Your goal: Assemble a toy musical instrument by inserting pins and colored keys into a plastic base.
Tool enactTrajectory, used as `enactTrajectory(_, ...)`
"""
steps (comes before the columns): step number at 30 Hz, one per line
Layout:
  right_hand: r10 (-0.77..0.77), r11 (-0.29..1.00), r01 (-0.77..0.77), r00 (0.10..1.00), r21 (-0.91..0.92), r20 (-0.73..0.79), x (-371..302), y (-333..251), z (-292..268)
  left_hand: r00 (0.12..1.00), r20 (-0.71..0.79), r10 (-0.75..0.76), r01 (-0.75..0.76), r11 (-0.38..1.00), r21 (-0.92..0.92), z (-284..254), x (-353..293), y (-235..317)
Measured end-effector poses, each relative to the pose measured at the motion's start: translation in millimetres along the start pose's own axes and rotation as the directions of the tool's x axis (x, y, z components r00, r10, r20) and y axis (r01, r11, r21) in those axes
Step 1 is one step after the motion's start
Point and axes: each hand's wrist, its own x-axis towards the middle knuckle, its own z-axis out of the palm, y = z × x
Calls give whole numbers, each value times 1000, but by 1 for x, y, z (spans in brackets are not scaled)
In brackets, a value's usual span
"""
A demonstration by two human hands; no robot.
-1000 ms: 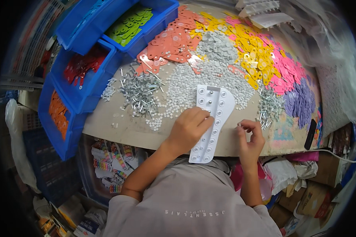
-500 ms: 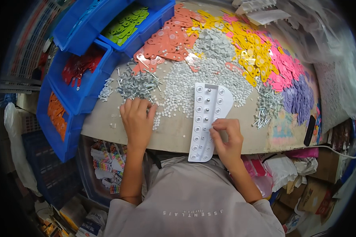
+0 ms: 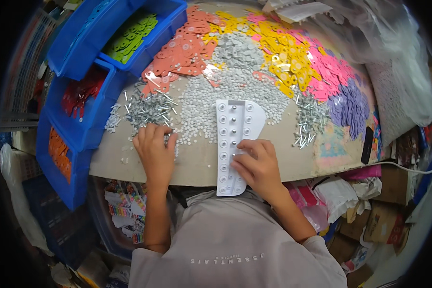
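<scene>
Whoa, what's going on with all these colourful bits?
A person's right hand is at a white tray, with metal pieces showing in its middle channel. The left hand is at the near edge of a pile of metal pins. Small white discs and coloured tabs lie farther back.

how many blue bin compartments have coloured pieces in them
4 compartments in view: blue pieces at upper left, green pieces to their right, red pieces below, orange pieces lowest. More may be hidden past the top edge.
</scene>
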Motion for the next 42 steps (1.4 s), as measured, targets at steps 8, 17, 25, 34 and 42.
enactTrajectory(8, 281, 869, -334, 941, -364, -190, -22, 45, -53, 999, 27, 24, -23, 999, -26, -6, 0, -1)
enactTrajectory(17, 262, 838, -294, 956, -459, -133, -33, 73, -66, 992, 124, 27, 60, 757, -650, -24, -6, 44)
enactTrajectory(25, 411, 910, -408, 878, 65, -243, -24, 26, -46, 919, 143, 367, -180, 714, -677, 7, -25, 64)
enactTrajectory(34, 334, 904, -298, 940, 307, -71, -44, -9, -8, 873, 84, 480, -363, 757, -543, 12, -30, 70)
enactTrajectory(42, 250, 911, -230, 968, 343, -14, -41, -10, 5, 878, 65, 474, -402, 804, -439, -2, -39, 64)
